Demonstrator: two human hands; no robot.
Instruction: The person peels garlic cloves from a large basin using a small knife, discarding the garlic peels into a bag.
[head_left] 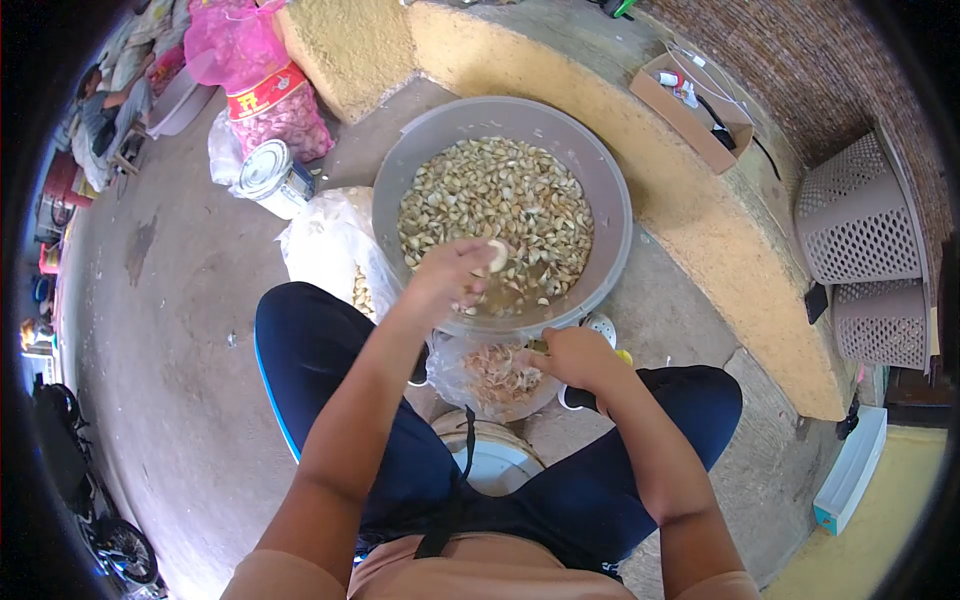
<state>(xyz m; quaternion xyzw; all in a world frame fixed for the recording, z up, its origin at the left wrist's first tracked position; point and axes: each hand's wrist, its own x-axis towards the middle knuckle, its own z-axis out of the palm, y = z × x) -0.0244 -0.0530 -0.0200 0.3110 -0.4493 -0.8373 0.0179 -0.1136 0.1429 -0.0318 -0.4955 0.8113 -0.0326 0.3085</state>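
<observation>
A pale garlic clove (497, 255) is pinched in the fingertips of my left hand (447, 281), raised over the near left part of a big grey basin (612, 215). Many garlic cloves (495, 195) lie in the basin, with murky water showing at the near side. My right hand (577, 358) is closed just outside the near rim, thumb and fingers together; I cannot tell what it grips. Beside it, papery garlic skins (497, 378) fill a clear plastic bag (450, 365) between my knees. A white plastic bag (325, 235) with more cloves stands left of the basin.
A white tin (287, 190) and pink mesh sacks (283, 120) stand at upper left. A yellow ledge (690, 220) curves along the right, with a cardboard box (690, 120) on it. Grey perforated baskets (862, 215) are far right. A motorbike (95, 500) and a person (105, 110) are at left.
</observation>
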